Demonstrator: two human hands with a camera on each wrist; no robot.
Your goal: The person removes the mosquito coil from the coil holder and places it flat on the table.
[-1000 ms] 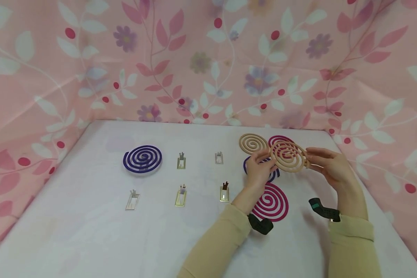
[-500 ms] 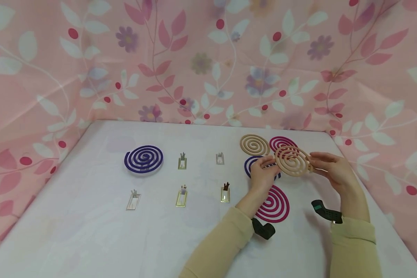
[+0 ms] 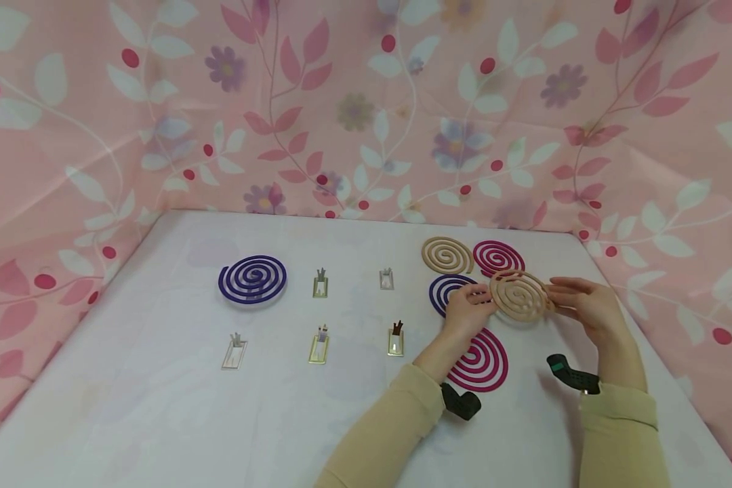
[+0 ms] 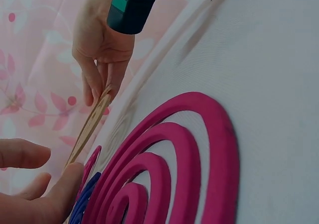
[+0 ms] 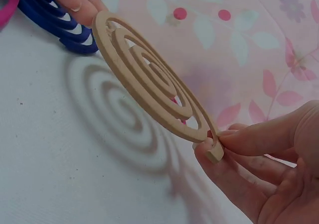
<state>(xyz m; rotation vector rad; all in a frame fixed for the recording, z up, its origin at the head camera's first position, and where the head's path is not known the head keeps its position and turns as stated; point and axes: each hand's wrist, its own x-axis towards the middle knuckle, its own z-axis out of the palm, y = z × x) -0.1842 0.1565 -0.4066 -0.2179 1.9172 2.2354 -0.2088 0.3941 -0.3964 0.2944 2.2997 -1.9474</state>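
A tan mosquito coil is held tilted just above the table between my two hands. My right hand pinches its outer tail end between thumb and fingers, plain in the right wrist view on the coil. My left hand holds the opposite edge with its fingertips; part of this grip is hidden. Under and beside the left hand lie a blue coil, partly covered, and a magenta coil. Behind them rest another tan coil and a second magenta coil.
Several small metal coil stands stand in two rows at the middle, among them a gold one and a silver one. A blue coil sits raised at the left. Floral cloth rises behind the table.
Both hands have brought the tan coil a little right, nearer and lower. The magenta coil behind it now shows more fully.
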